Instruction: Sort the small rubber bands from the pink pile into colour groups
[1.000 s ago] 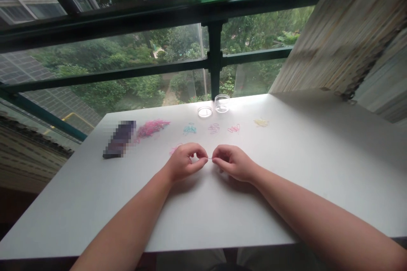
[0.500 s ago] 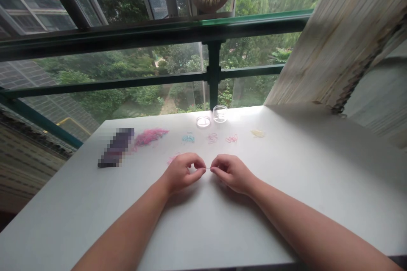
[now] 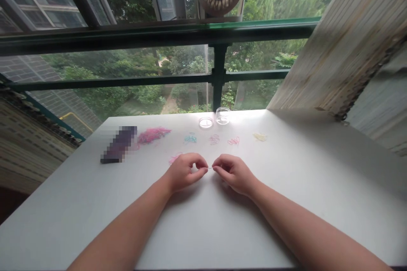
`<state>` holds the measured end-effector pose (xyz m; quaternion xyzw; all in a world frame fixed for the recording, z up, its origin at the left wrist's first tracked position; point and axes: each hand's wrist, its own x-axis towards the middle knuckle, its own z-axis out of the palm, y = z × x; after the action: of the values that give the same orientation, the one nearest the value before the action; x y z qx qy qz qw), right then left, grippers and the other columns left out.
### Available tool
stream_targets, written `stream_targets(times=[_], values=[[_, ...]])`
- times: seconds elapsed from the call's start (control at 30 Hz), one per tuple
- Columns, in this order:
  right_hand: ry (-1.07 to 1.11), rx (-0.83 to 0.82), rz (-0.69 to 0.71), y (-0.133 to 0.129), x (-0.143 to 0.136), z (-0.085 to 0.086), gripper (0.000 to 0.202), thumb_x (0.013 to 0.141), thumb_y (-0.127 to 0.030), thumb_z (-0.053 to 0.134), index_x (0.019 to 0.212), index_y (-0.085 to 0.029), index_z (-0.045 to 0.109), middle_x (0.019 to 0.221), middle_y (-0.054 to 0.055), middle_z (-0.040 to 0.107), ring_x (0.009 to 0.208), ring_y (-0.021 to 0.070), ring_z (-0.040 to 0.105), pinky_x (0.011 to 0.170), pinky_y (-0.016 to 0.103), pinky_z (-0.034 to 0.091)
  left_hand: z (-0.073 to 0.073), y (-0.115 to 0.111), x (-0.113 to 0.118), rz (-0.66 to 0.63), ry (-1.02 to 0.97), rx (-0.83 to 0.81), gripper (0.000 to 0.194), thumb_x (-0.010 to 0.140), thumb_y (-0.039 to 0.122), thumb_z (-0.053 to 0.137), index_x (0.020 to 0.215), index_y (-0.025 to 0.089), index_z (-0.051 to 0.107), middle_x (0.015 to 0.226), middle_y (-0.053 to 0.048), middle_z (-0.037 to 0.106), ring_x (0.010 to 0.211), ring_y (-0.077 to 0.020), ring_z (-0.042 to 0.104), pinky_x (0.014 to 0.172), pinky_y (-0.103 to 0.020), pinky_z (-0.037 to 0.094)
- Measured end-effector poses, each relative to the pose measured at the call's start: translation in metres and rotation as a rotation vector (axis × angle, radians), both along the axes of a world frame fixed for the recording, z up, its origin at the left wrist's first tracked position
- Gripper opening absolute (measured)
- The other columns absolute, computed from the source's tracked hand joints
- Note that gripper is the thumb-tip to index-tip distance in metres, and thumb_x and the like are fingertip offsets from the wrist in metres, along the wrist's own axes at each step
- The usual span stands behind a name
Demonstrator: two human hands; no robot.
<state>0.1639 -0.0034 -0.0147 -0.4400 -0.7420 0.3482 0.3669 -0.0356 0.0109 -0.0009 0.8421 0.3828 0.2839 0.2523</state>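
Between my two hands, just above the white table (image 3: 178, 233), a thin pale rubber band (image 3: 210, 168) spans the short gap. My left hand (image 3: 187, 171) pinches one end between thumb and forefinger. The other end is pinched by my right hand (image 3: 233, 173). Beyond them small heaps of bands lie in a row: blue (image 3: 190, 138), light pink (image 3: 214, 139), deeper pink (image 3: 233, 140) and pale yellow (image 3: 260, 136). Another pink heap (image 3: 176, 158) is partly hidden behind my left hand. A larger mixed pink pile (image 3: 154, 134) lies farther left.
At the table's far edge stand a clear round container (image 3: 223, 116) and its shallow clear lid (image 3: 206, 123). A dark blurred-out object (image 3: 119, 145) lies at the left. Green railing (image 3: 178, 31) and a window are behind; a curtain (image 3: 318, 51) hangs at the right.
The view has shifted slightly, so the scene sits a little farther right. Both hands keep their pinch on the band, nearly still.
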Motion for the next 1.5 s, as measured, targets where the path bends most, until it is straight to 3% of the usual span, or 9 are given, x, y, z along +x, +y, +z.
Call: stream_targets(times=[0.2,0.4,0.6,0.7,1.07,1.5], values=[[-0.035,0.053,-0.046,0.003,0.000,-0.003,0.011,0.079,-0.022,0.054,0.076,-0.019,0.064,0.069,0.001,0.062,0.061,0.0126,0.052,0.059,0.025,0.041,0.002,-0.002,0.000,0.031,0.008,-0.046,0.009,0.077,0.022,0.055,0.078,0.018,0.064,0.076,0.000,0.066,0.069,-0.0110,0.057,0.064,-0.022,0.042],[-0.128,0.056,-0.261,0.013,0.006,-0.005,0.015,0.079,-0.028,0.052,0.076,-0.019,0.065,0.068,0.001,0.063,0.058,0.0126,0.052,0.058,0.025,0.041,-0.001,0.000,-0.002,0.049,0.050,-0.096,0.013,0.077,0.027,0.054,0.082,0.020,0.063,0.077,0.001,0.066,0.063,-0.0104,0.055,0.062,-0.023,0.042],[-0.402,0.134,-0.481,0.046,0.004,0.002,0.020,0.080,-0.031,0.050,0.081,-0.021,0.067,0.066,0.001,0.064,0.060,0.0138,0.055,0.058,0.024,0.039,0.000,0.001,-0.004,0.023,0.072,-0.099,0.015,0.077,0.030,0.053,0.083,0.020,0.063,0.074,0.001,0.065,0.057,-0.0093,0.051,0.062,-0.023,0.042],[-0.605,0.142,-0.570,0.061,-0.003,0.002,0.024,0.083,-0.030,0.046,0.088,-0.022,0.068,0.076,0.002,0.068,0.067,0.0153,0.059,0.058,0.024,0.038,0.003,0.001,-0.006,-0.004,0.079,-0.117,0.017,0.077,0.030,0.052,0.085,0.020,0.063,0.077,0.001,0.066,0.058,-0.0092,0.051,0.061,-0.022,0.042],[-0.750,0.205,-0.534,0.068,-0.011,-0.003,0.027,0.086,-0.030,0.044,0.088,-0.023,0.070,0.092,0.005,0.068,0.083,0.0191,0.061,0.067,0.026,0.040,-0.001,0.001,-0.004,0.030,0.066,-0.089,0.016,0.076,0.029,0.054,0.084,0.020,0.064,0.074,0.001,0.065,0.056,-0.0087,0.050,0.057,-0.021,0.040],[-0.661,0.293,-0.470,0.059,-0.006,-0.010,0.038,0.081,-0.018,0.044,0.115,-0.023,0.060,0.109,0.003,0.065,0.093,0.0194,0.060,0.080,0.028,0.043,0.000,0.003,-0.007,0.049,0.061,-0.076,0.015,0.076,0.029,0.053,0.081,0.019,0.064,0.071,0.001,0.065,0.056,-0.0088,0.048,0.056,-0.020,0.039]])
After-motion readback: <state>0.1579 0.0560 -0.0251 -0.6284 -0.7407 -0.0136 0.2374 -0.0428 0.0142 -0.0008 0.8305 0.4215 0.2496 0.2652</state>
